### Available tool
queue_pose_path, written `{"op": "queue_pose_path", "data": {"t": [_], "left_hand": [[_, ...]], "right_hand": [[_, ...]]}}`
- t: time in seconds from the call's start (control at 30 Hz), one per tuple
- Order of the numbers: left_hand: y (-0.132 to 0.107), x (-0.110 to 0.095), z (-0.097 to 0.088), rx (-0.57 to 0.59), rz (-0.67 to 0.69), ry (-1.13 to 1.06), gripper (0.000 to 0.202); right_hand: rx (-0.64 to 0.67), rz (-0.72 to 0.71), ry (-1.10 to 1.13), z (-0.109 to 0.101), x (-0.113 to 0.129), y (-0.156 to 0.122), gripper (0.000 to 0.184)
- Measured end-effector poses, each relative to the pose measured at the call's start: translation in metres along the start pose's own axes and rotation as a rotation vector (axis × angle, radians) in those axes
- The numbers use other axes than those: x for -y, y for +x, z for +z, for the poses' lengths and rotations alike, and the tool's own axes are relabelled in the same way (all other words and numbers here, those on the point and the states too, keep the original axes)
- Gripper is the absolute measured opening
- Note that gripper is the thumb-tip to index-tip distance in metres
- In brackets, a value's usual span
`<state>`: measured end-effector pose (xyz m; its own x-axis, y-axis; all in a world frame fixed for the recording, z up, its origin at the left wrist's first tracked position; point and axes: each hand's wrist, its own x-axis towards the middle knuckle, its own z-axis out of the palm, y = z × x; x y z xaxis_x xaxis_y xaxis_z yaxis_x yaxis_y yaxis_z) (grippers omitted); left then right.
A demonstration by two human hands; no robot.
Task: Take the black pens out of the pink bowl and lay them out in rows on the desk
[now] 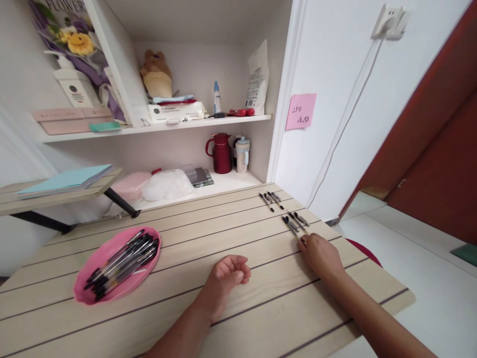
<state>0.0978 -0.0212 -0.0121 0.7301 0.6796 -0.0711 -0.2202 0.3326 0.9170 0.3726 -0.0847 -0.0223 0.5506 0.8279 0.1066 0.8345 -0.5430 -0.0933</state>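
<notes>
My right hand (319, 254) reaches to the right side of the wooden table (238, 293), its fingertips pinched on the near end of a black pen (296, 226) in a small group of three pens. A second group of three pens (271, 200) lies a little farther back. My left hand (228, 276) rests on the table's middle with its fingers curled in and nothing visible in them. A pink oval tray (84, 288) holding several black pens (122, 261) sits at the left.
White shelves behind the table hold a red jug (221, 153), a small cup (242, 154), bottles, a plush toy and bags. A raised wooden stand (55, 191) with blue folders is at the left. A pink note (300, 111) hangs on the wall.
</notes>
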Motion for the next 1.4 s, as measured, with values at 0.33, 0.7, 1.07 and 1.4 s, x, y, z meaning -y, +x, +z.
{"op": "queue_pose_path", "data": {"t": [0.33,0.7,1.07,1.4], "left_hand": [[0.000,0.000,-0.001,0.005,-0.009,-0.006,0.027],[0.000,0.000,-0.002,0.012,-0.009,-0.014,0.027],[0.000,0.002,-0.002,0.008,0.009,-0.037,0.026],[0.005,0.001,-0.002,-0.032,0.036,0.040,0.028]], "right_hand": [[0.014,0.010,-0.018,0.001,0.000,0.001,0.035],[-0.017,0.034,0.004,0.002,0.001,-0.002,0.028],[-0.040,0.027,0.028,0.007,-0.003,0.002,0.021],[-0.131,-0.133,0.137,-0.002,0.029,-0.034,0.019]]}}
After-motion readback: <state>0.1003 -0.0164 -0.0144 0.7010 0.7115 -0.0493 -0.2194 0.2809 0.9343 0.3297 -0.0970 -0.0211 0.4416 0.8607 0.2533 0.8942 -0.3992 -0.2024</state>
